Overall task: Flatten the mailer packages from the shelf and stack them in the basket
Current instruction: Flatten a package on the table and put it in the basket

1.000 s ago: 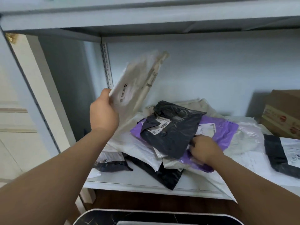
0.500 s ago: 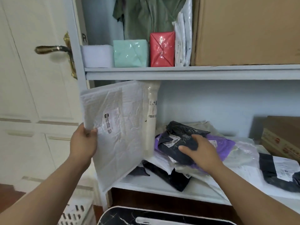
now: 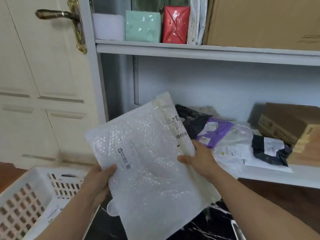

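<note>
White shelving unit (image 3: pixel 207 52), lower board: a heap of mailers (image 3: pixel 230 135) in black, purple and clear film is lying beside a cardboard box (image 3: pixel 285 125). White slatted basket (image 3: pixel 26 196): is being seen at lower left, on the floor. Bubble mailer (image 3: pixel 149 163): is being held tilted in front of the shelf, clear of the heap and the basket. Left hand (image 3: pixel 98 182): is being clamped on its left edge. Right hand (image 3: pixel 199 158): is being clamped on its cream flap edge.
</note>
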Action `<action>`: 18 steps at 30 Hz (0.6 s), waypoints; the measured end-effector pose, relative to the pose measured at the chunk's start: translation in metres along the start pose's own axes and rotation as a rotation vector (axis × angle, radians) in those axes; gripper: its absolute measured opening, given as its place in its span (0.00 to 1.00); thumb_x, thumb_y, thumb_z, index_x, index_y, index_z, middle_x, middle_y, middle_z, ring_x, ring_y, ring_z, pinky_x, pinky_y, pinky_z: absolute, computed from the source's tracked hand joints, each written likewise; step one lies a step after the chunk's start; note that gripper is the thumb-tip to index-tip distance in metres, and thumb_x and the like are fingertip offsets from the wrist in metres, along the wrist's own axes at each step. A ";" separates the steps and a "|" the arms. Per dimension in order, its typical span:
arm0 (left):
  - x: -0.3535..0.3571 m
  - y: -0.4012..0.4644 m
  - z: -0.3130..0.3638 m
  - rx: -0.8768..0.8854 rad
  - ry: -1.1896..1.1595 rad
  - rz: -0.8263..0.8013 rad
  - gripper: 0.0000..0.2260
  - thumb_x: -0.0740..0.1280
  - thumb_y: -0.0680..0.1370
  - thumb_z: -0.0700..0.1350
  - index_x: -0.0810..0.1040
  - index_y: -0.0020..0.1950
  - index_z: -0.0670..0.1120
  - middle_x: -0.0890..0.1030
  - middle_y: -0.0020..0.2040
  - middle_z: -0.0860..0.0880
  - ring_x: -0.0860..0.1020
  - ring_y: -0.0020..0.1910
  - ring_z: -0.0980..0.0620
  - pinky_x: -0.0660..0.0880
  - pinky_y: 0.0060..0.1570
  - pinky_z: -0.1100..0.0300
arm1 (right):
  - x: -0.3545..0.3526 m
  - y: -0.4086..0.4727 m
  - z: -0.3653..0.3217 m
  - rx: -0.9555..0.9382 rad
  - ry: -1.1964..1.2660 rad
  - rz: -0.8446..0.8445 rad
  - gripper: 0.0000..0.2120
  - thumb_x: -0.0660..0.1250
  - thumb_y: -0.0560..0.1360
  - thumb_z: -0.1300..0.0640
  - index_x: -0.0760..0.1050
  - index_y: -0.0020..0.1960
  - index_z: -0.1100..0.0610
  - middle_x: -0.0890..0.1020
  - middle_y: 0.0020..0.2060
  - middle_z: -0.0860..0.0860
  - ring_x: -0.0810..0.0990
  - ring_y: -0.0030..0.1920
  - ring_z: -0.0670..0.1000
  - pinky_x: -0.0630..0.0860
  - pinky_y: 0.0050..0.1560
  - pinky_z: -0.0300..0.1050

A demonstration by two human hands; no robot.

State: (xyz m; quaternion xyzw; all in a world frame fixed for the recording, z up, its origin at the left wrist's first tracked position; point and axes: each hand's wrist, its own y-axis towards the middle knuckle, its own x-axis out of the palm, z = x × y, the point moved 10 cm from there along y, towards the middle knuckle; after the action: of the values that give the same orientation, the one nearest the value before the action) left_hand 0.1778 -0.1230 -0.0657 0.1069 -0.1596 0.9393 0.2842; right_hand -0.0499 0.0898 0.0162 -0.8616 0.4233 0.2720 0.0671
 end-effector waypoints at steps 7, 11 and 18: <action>-0.002 0.017 -0.089 -0.099 0.559 0.208 0.38 0.79 0.66 0.44 0.65 0.70 0.41 0.74 0.65 0.38 0.77 0.54 0.40 0.78 0.49 0.46 | 0.026 -0.051 0.135 0.329 0.043 -0.077 0.20 0.79 0.65 0.57 0.76 0.53 0.54 0.82 0.46 0.50 0.80 0.44 0.49 0.77 0.43 0.43; 0.040 0.014 -0.089 0.106 1.322 0.178 0.54 0.74 0.67 0.62 0.40 0.78 0.50 0.42 0.78 0.42 0.47 0.77 0.40 0.54 0.74 0.47 | 0.061 -0.068 0.169 0.352 0.062 -0.197 0.19 0.79 0.65 0.51 0.78 0.53 0.52 0.83 0.46 0.47 0.82 0.45 0.46 0.78 0.47 0.42; 0.148 0.026 -0.072 0.727 1.738 -0.237 0.51 0.67 0.69 0.68 0.31 0.74 0.59 0.31 0.76 0.47 0.32 0.75 0.43 0.33 0.72 0.43 | 0.080 -0.031 0.157 0.151 -0.215 -0.336 0.09 0.66 0.76 0.43 0.75 0.40 0.45 0.77 0.34 0.45 0.74 0.34 0.43 0.67 0.35 0.34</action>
State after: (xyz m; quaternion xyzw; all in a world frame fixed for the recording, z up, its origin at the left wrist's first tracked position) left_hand 0.0344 -0.0436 -0.0955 -0.5321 0.4217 0.6473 0.3464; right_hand -0.0515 0.1080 -0.1613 -0.8787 0.2832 0.3148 0.2206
